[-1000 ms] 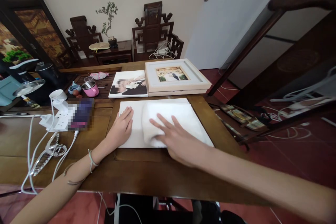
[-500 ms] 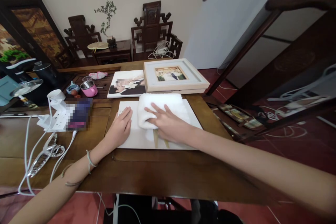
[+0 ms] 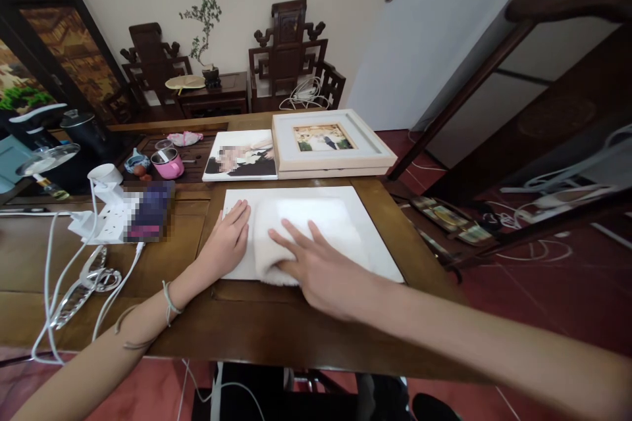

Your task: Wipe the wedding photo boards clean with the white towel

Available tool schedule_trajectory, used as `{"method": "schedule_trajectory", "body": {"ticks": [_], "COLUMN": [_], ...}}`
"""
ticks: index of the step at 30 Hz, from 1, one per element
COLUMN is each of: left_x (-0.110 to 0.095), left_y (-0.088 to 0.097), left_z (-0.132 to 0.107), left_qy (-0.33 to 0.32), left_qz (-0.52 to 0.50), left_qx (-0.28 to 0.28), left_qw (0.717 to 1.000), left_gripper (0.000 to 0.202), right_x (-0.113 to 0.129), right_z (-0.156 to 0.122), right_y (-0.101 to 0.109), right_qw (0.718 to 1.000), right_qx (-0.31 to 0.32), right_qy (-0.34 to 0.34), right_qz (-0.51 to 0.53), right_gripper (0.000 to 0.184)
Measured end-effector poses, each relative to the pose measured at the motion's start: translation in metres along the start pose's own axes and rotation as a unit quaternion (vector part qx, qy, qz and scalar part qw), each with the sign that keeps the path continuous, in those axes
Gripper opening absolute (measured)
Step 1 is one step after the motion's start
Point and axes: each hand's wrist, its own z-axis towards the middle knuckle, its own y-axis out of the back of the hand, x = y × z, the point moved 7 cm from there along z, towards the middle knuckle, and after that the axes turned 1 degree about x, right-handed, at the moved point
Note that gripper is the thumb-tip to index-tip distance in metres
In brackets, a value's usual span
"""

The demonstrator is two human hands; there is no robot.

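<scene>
A white picture frame (image 3: 375,243) lies flat on the wooden table (image 3: 187,316) in front of me. A folded white cloth (image 3: 276,223) rests on it. My right hand (image 3: 320,266) presses flat on the cloth's near edge, fingers stretched out. My left hand (image 3: 228,242) lies flat on the frame's left edge, fingers together and extended, holding it down. A thin bracelet circles my left wrist.
Behind the frame lie an unframed photo print (image 3: 241,156) and a thick framed photo (image 3: 332,143). To the left are a power strip with white cables (image 3: 106,223), a pink cup (image 3: 168,164) and a kettle (image 3: 81,128). Carved chairs (image 3: 289,59) stand at the back.
My right hand pushed the cloth away toward the frame's far edge, then drew it back to the near edge. My left hand stayed in place.
</scene>
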Motion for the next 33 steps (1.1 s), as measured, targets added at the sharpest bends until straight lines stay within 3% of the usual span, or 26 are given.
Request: {"method": "schedule_trajectory", "body": {"ticks": [4,6,8,13,16,21,25,27,29,33], "left_x": [0.002,0.004,0.005,0.005,0.005,0.006,0.014,0.019,0.023,0.022], "left_y": [0.0,0.0,0.0,0.0,0.0,0.006,0.023,0.03,0.033,0.036], "left_z": [-0.001,-0.001,0.0,-0.001,-0.001,0.0,-0.002,-0.004,-0.006,-0.008], "left_qy": [0.005,0.006,0.003,0.003,0.004,0.021,0.059,0.077,0.087,0.083], "left_qz": [-0.017,-0.03,-0.039,-0.046,-0.043,-0.083,-0.168,-0.219,-0.261,-0.286], "left_qx": [0.009,0.005,-0.001,0.011,0.018,-0.015,-0.114,-0.161,-0.188,-0.201], "left_qw": [1.0,1.0,0.999,0.999,0.999,0.996,0.977,0.959,0.943,0.933], "left_gripper": [0.048,0.048,0.048,0.048,0.049,0.048,0.049,0.049,0.05,0.051], "right_x": [-0.033,-0.036,-0.023,0.041,0.054,0.012,-0.011,-0.003,0.015,0.044], "right_z": [0.031,0.037,0.032,-0.005,-0.019,0.003,0.039,0.049,0.049,0.018], "right_y": [0.013,0.014,0.011,-0.007,-0.012,0.003,0.014,0.016,0.015,0.01], "right_qw": [0.998,0.997,0.998,0.999,0.997,0.999,0.996,0.997,0.998,0.989], "right_qx": [-0.044,-0.045,-0.037,0.004,0.021,-0.015,-0.031,-0.036,-0.037,-0.008], "right_qy": [-0.007,-0.02,-0.016,0.037,0.049,-0.026,-0.083,-0.056,0.017,0.147], "right_qz": [-0.049,-0.06,-0.052,0.023,0.062,0.022,-0.031,-0.041,-0.047,-0.028], "right_gripper": [0.057,0.053,0.049,0.037,0.039,0.043,0.046,0.046,0.045,0.038]}}
